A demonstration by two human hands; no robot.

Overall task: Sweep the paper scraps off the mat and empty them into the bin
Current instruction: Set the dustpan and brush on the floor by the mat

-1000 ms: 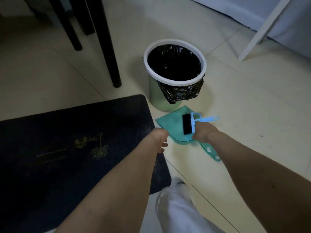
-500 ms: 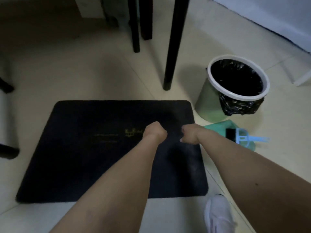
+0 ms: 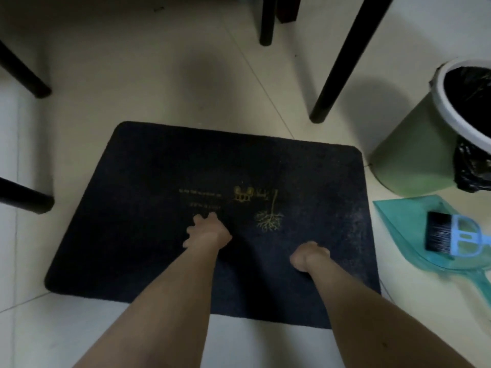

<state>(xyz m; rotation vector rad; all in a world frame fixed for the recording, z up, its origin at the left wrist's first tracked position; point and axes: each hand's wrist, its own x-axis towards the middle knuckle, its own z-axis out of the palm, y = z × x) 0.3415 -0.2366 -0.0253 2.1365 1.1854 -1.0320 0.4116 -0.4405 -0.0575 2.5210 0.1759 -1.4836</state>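
Note:
The dark mat [image 3: 148, 208] with a gold plant print lies flat on the pale tiles, and I see no paper scraps on it. My left hand [image 3: 208, 231] hovers over its middle with fingers spread downward, holding nothing. My right hand [image 3: 308, 254] hangs over the mat's right part with loosely curled fingers, also holding nothing. The teal dustpan [image 3: 398, 219] rests on the floor to the right of the mat, with the blue brush [image 3: 443, 235] lying in it. Behind it stands the green bin [image 3: 414, 152] with a white rim and black liner.
Black furniture legs stand behind the mat [image 3: 334, 65] [image 3: 267, 22], and two more at the left edge [image 3: 24, 75] [image 3: 26, 200]. Bare floor tiles run along the near side of the mat.
My right hand let go of the brush, which now lies in the dustpan. Both hands moved left over the mat, and my view swung left. My left fingers have spread.

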